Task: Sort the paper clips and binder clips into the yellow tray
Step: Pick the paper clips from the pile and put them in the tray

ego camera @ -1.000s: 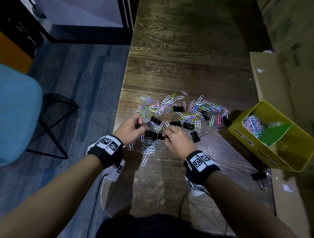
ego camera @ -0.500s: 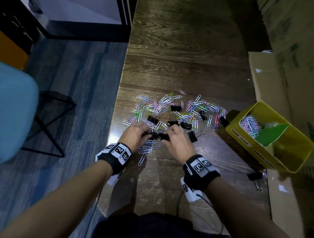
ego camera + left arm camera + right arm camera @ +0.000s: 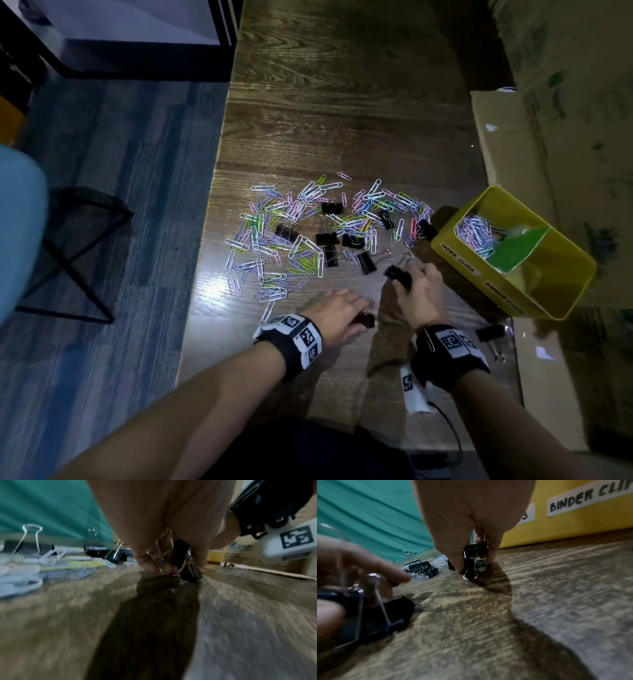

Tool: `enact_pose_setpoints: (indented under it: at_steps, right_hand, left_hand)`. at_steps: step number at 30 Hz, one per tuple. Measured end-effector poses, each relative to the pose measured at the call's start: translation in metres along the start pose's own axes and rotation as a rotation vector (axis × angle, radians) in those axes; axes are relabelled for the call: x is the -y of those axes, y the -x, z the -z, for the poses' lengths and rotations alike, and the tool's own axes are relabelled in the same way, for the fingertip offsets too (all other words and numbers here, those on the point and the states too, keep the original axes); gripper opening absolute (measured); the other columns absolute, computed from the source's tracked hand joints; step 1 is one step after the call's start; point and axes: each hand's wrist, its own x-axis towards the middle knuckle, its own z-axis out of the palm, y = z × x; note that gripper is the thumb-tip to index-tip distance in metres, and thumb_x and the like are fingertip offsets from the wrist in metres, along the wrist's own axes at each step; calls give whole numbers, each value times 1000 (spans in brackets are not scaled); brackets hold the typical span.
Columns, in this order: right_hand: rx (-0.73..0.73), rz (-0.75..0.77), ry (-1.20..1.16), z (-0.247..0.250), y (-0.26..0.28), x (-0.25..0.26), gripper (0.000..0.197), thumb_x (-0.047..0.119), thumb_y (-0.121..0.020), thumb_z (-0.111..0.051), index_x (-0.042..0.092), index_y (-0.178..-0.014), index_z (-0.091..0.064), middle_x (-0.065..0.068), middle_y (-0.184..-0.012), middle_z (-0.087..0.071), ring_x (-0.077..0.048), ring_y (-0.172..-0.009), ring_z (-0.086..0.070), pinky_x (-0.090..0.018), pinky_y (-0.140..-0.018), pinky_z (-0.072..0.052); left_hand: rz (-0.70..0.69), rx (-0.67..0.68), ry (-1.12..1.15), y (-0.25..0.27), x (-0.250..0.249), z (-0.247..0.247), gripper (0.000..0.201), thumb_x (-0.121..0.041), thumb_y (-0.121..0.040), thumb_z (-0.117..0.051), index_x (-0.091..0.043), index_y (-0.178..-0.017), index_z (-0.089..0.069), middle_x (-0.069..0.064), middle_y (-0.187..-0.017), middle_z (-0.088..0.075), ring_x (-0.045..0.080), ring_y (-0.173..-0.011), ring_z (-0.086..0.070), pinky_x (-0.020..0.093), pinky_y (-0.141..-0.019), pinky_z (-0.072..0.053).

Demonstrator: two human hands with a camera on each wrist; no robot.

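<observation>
A scatter of coloured paper clips mixed with black binder clips lies mid-table. My left hand grips a black binder clip low on the wood, in front of the pile; the left wrist view shows the left-hand clip between my fingertips. My right hand holds another black binder clip, also seen as the right-hand clip touching the table. The yellow tray stands to the right, with paper clips in its far compartment behind a green divider.
A lone binder clip lies on the table below the tray. Flattened cardboard covers the table's right side. The table's left edge drops to blue floor, where a teal chair stands. The tray wall carries a "BINDER CLIPS" label.
Both hands have drawn back from the pile toward me and to the right, each now carrying a black binder clip; the right hand has moved closer to the tray.
</observation>
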Motion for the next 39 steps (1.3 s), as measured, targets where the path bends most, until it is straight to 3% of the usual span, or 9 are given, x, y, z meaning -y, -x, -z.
enact_pose_setpoints:
  at_steps: [5, 9, 14, 17, 22, 29, 34, 37, 39]
  right_hand:
    - [-93, 40, -42, 5, 9, 10, 45, 26, -85, -64, 10, -126, -53, -18, -127, -44, -32, -121, -40, -49, -102, -39]
    - [-77, 388, -56, 10, 27, 41, 60, 56, -85, -54, 25, -134, -42, -10, -141, -34, -25, -134, -28, -48, -110, -24]
    - [277, 769, 337, -26, 40, 55, 66, 61, -86, -47, 35, -144, -28, -11, -159, -6, -27, -143, 14, -62, -107, 12]
    - [228, 723, 407, -35, 34, 55, 56, 33, -87, -61, 30, -139, -39, -13, -156, -20, -31, -144, 7, -65, -103, 7]
    - [203, 573, 383, -24, 17, 47, 93, -18, -72, -45, 30, -146, -17, -13, -158, 4, -31, -138, 27, -59, -99, 23]
    - [21, 596, 183, -14, 3, 63, 79, 29, -88, -56, 22, -151, -8, -12, -158, -6, -27, -146, 7, -56, -114, 3]
    - [135, 580, 314, -19, -9, 79, 78, 46, -92, -48, 27, -151, 0, -8, -160, 3, -30, -146, 9, -60, -109, 8]
    - [180, 565, 408, -23, -14, 84, 73, 54, -93, -41, 26, -151, -8, -4, -160, -2, -33, -146, 5, -63, -110, 6]
    - [172, 541, 398, -25, -16, 86, 72, 51, -92, -46, 24, -150, -14, -4, -159, -12, -34, -146, -2, -65, -111, 0]
  left_hand:
    - [-73, -202, 39, 14, 23, 46, 62, -63, -81, -48, -22, -128, -49, 0, -130, -51, 16, -119, -45, 42, -102, -38]
    - [351, -558, 111, 21, 77, 82, 43, -38, -88, -55, -13, -123, -52, 13, -122, -49, 26, -105, -54, 44, -92, -48]
    - [560, -342, 113, 12, 111, 88, 39, -25, -82, -66, -18, -118, -53, 13, -117, -48, 34, -100, -56, 47, -87, -50]
    - [486, -347, 127, 10, 112, 90, 19, -21, -83, -65, -13, -100, -60, 10, -100, -56, 28, -86, -58, 41, -78, -53]
    - [360, -379, 118, 8, 99, 101, 12, -20, -87, -62, -9, -88, -65, 4, -84, -59, 18, -76, -54, 31, -71, -49]
    - [209, -328, 256, -20, 53, 85, 11, -19, -86, -62, -9, -90, -62, 4, -89, -60, 19, -82, -55, 36, -80, -49]
    - [217, -360, 507, -16, 81, 111, 36, -7, -79, -60, -16, -114, -62, 1, -96, -67, 21, -85, -64, 19, -70, -48]
    - [350, -481, 247, -11, 128, 129, 50, -9, -83, -58, -20, -131, -50, 9, -131, -54, 28, -119, -50, 27, -98, -37]
    - [420, -342, 17, -12, 160, 131, 61, -37, -90, -52, -33, -144, -24, 4, -154, -23, 30, -140, -22, 47, -114, -19]
